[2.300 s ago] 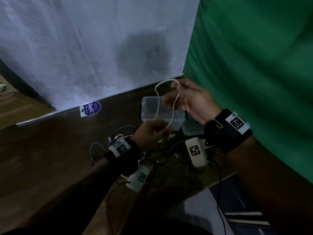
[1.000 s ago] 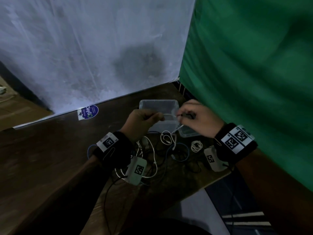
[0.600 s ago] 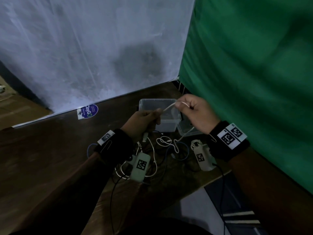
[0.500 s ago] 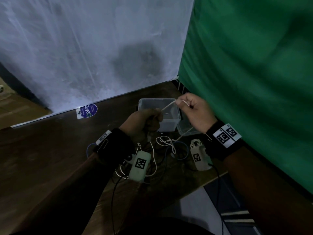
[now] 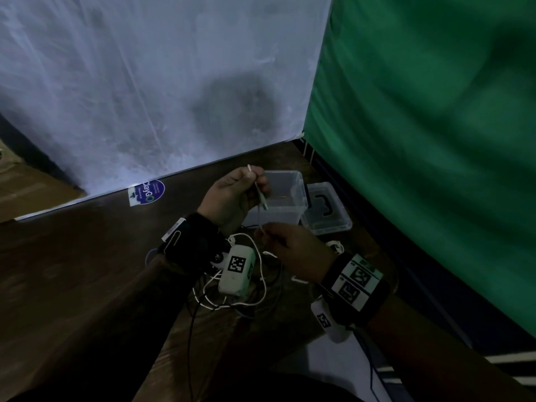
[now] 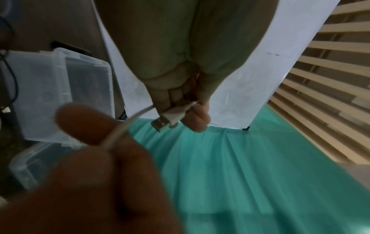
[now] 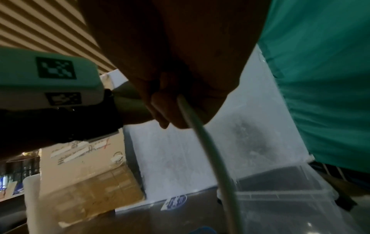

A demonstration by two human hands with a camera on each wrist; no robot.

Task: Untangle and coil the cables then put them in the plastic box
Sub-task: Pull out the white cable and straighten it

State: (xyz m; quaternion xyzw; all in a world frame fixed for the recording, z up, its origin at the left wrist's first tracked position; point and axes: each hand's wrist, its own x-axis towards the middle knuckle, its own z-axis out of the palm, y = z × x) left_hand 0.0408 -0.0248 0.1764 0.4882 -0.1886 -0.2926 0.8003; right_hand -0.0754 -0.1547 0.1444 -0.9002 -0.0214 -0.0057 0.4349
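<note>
A white cable [image 5: 259, 195] runs almost straight down between my two hands, in front of the clear plastic box [image 5: 293, 181]. My left hand [image 5: 255, 181] is the upper one and pinches the cable near its USB plug [image 6: 169, 118]. Just below, my right hand [image 5: 265, 232] pinches the same cable [image 7: 202, 139] between thumb and fingertips. The rest of the cable drops into a tangle of white, black and blue cables [image 5: 246, 297] on the table under my wrists. The box stands without its lid; I cannot tell what is in it.
The box's clear lid [image 5: 324, 211] with a black handle lies right of the box. A small white coil [image 5: 333, 245] lies near my right wrist. White sheet behind, green cloth [image 5: 435, 140] on the right, table edge close to me, cardboard boxes [image 7: 84, 182] at the left.
My right hand has dropped from beside the box to below my left hand, sliding along the cable. My left hand has lifted the plug end; the cable now runs vertically, not sideways.
</note>
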